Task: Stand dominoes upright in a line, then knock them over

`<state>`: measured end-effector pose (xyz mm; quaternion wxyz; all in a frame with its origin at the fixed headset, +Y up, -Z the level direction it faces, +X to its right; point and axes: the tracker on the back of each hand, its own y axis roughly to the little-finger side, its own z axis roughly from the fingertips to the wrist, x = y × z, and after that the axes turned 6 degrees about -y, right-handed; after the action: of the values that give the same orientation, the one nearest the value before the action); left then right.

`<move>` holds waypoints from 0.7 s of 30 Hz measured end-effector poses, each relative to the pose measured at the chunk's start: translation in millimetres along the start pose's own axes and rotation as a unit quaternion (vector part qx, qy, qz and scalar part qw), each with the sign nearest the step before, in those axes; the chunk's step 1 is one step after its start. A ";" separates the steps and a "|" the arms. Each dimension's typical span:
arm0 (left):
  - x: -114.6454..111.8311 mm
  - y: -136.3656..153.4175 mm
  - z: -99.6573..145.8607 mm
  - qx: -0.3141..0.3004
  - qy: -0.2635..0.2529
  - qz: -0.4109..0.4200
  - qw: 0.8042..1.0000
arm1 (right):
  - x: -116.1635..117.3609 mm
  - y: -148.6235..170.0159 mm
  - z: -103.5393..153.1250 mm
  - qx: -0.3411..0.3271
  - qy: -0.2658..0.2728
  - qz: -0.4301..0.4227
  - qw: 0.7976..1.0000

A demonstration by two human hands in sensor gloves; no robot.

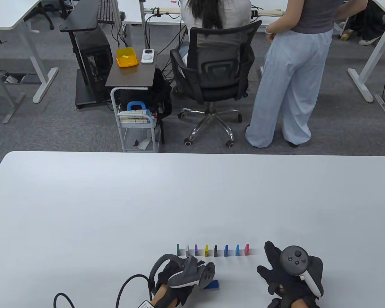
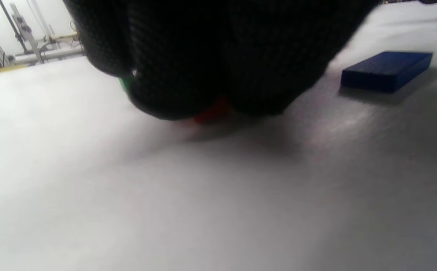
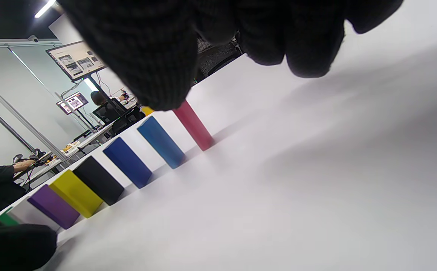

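Your left hand (image 1: 179, 279) fingers curl round a small red block (image 2: 211, 113); right hand (image 1: 288, 272) fingers relaxed beside eight upright coloured dominoes (image 1: 213, 250) on the white tabletop (image 1: 115, 208).

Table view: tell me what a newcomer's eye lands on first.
A row of eight coloured dominoes stands upright near the table's front edge, green at the left end, pink at the right. One dark blue domino lies flat in front of the row, beside the left hand. The right hand hovers spread just past the pink end.
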<state>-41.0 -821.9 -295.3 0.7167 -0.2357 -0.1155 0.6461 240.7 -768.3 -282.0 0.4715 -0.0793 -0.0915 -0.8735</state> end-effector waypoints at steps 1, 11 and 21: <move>-3.2 1.7 -1.6 -0.001 0.003 0.012 1.000 | -0.1 0.1 -0.1 0.001 0.000 0.000 1.000; 47.6 69.7 29.4 0.058 -0.133 0.178 0.973 | 0.3 -0.2 -0.3 0.001 -0.002 -0.001 1.000; 41.4 102.5 38.9 0.147 -0.157 0.171 0.962 | 0.3 -0.7 0.6 0.002 -0.001 0.001 1.000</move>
<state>-142.8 -768.4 -317.4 0.5954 -0.0398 -0.0885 0.7975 239.9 -768.0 -281.4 0.4720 -0.0796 -0.0934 -0.8730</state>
